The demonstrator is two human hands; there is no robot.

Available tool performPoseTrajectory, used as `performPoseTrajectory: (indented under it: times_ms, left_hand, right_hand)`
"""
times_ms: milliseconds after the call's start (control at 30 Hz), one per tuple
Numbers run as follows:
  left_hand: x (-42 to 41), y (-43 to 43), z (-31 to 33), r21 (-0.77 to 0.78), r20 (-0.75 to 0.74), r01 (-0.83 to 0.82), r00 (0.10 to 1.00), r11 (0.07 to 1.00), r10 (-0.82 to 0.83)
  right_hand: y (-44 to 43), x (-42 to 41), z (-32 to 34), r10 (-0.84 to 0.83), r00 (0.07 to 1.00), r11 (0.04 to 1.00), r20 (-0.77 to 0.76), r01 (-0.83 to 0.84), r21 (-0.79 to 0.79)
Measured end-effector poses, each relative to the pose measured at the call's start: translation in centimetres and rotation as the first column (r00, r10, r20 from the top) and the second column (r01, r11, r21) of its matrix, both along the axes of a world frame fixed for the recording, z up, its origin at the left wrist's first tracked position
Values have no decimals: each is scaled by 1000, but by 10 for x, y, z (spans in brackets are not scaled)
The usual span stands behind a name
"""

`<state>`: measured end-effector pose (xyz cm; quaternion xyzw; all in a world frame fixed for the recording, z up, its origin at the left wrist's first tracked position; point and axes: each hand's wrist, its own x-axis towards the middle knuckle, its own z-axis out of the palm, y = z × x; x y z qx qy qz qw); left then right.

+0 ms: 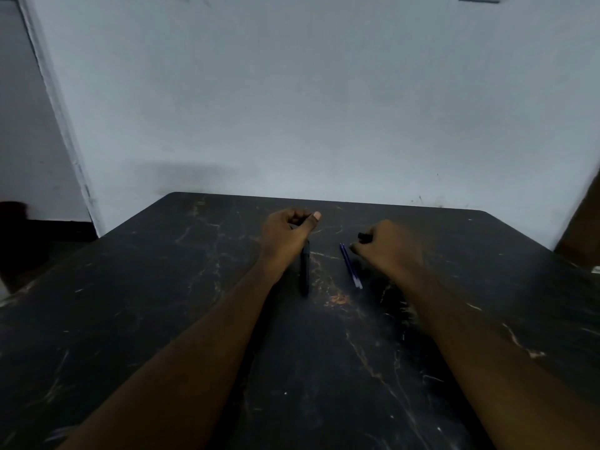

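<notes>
Both part-hidden: barrel point(304, 271) in left hand point(285, 232), cap point(361, 236) in right hand point(389, 245)

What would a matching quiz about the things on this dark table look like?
Things:
1. dark pen barrel
2. small black piece
3. blue refills
4. table

Descriptions:
a. held by the right hand
b. dark with pale veins
c. held by the left hand
d. lying loose between the hands

Pairs: 1-c, 2-a, 3-d, 4-b
</notes>
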<state>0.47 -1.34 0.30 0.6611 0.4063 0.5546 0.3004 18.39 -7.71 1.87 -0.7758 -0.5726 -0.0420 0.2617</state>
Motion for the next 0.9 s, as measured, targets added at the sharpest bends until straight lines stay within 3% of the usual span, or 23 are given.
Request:
performPoseTrajectory:
  times_ms: [233, 633, 800, 900]
  left_hand:
    - [-1, -2, 1, -12, 16, -11, 1000, 1000, 11]
    - [0, -4, 1, -9, 26, -9, 1000, 1000, 9]
    - [-1, -2, 0, -2, 25, -11, 1000, 1000, 11]
    - [0, 0, -2, 23, 30, -12, 999, 1000, 12]
  right_hand:
    - [0, -8, -1, -6, 1000, 999, 27, 8, -51]
    - [4, -14, -8, 5, 995, 998, -103, -11, -65]
    - [6, -12, -6, 25, 977, 998, -214, -35, -46]
    - [7, -9, -3, 75, 938, 997, -337, -61, 52]
